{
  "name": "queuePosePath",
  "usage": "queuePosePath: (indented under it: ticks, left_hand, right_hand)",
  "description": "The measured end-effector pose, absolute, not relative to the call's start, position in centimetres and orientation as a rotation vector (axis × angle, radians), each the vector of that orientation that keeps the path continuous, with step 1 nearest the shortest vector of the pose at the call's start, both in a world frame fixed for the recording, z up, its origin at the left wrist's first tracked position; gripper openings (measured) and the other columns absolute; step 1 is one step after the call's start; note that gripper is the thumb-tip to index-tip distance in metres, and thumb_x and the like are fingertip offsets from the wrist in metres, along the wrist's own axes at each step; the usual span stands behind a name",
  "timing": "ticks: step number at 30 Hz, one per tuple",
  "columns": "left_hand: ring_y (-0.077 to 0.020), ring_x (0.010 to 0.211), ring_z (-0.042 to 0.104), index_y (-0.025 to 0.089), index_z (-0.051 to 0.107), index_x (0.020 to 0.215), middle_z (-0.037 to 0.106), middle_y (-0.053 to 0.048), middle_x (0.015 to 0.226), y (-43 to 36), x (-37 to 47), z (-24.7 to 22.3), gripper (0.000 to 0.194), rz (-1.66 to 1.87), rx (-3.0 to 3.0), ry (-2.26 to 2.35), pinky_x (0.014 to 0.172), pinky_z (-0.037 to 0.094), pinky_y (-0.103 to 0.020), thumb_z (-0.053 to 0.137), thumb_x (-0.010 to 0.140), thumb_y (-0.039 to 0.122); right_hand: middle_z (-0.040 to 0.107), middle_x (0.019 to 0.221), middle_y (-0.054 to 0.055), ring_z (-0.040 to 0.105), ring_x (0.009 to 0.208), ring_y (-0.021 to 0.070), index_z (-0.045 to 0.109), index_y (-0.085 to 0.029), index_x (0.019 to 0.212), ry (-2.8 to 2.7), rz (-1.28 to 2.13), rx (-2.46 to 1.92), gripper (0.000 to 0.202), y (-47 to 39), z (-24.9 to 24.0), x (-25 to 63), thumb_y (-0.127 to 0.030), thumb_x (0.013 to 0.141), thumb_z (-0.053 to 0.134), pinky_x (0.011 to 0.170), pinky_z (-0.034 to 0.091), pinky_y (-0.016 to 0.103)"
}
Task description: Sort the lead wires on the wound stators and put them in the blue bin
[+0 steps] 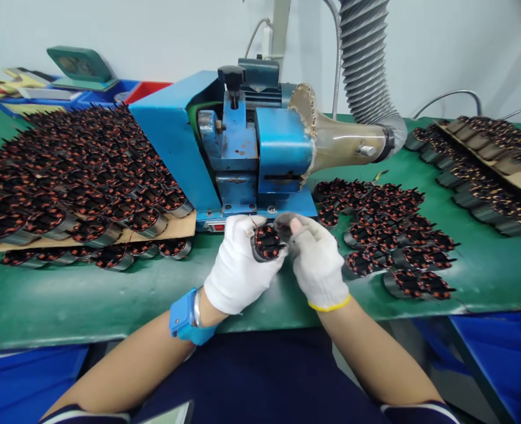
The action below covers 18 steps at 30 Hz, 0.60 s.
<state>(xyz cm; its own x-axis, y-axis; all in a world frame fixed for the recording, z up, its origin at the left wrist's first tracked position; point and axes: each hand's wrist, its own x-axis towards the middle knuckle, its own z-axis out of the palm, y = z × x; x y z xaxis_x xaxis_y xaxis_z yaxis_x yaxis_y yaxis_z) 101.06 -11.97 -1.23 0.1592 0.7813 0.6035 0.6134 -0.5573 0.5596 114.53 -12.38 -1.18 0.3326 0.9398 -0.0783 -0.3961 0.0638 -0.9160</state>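
My left hand, in a white glove, is closed around a motor stator. Its round face with black slots and copper windings is turned up toward me. A thin wire sticks up at its upper left edge. Just to the right, my right hand wears a white glove with grey fingertips and a yellow cuff. Its thumb and fingers are pinched together close beside the stator; what they hold, if anything, is hidden. Both hands are over the green table, in front of a blue machine.
Many stators stand stacked on cardboard at left, with more beneath. Loose stators lie right of the machine, and further rows at far right. A grey hose joins the machine's clear funnel. Blue bins stand behind.
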Motion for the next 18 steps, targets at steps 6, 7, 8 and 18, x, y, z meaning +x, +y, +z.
queuePosePath:
  ticks: [6, 7, 8, 18]
  left_hand:
    - [-0.0185, 0.088, 0.064, 0.019, 0.047, 0.111, 0.054, -0.007, 0.103, -11.4, 101.4, -1.5, 0.046, 1.269, 2.199, 1.485, 0.079, 0.055, -0.033, 0.071, 0.076, 0.036]
    - [-0.0190, 0.089, 0.064, 0.019, 0.047, 0.111, 0.054, -0.007, 0.103, -11.3, 101.5, -1.5, 0.044, 1.270, 2.195, 1.499, 0.079, 0.055, -0.034, 0.070, 0.077, 0.035]
    - [-0.0197, 0.090, 0.064, 0.019, 0.047, 0.111, 0.054, -0.008, 0.103, -11.1, 101.6, -1.4, 0.043, 1.267, 2.192, 1.512, 0.080, 0.054, -0.034, 0.069, 0.077, 0.034]
    - [-0.0223, 0.089, 0.066, 0.021, 0.048, 0.113, 0.053, -0.009, 0.111, -9.1, 104.0, 1.0, 0.038, 1.243, 2.133, 1.705, 0.079, 0.053, -0.036, 0.062, 0.080, 0.033]
  right_hand:
    - [0.066, 0.069, 0.000, 0.059, 0.065, 0.0117, 0.069, -0.016, 0.084, -0.734, 1.057, -1.120, 0.024, -11.7, -0.7, 112.1, -0.038, 0.076, 0.066, 0.066, 0.050, 0.025]
    - [0.066, 0.068, 0.000, 0.059, 0.065, 0.0117, 0.068, -0.015, 0.083, -0.749, 1.034, -1.128, 0.023, -11.3, -0.6, 112.1, -0.037, 0.077, 0.065, 0.065, 0.050, 0.025]
    - [0.066, 0.069, 0.000, 0.059, 0.066, 0.0119, 0.067, -0.015, 0.082, -0.757, 1.011, -1.134, 0.023, -10.8, -0.6, 112.2, -0.037, 0.077, 0.064, 0.065, 0.050, 0.025]
    - [0.067, 0.065, -0.002, 0.061, 0.066, 0.0120, 0.066, -0.015, 0.072, -0.699, 0.924, -1.131, 0.016, -6.3, 1.1, 112.5, -0.031, 0.071, 0.063, 0.072, 0.053, 0.028]
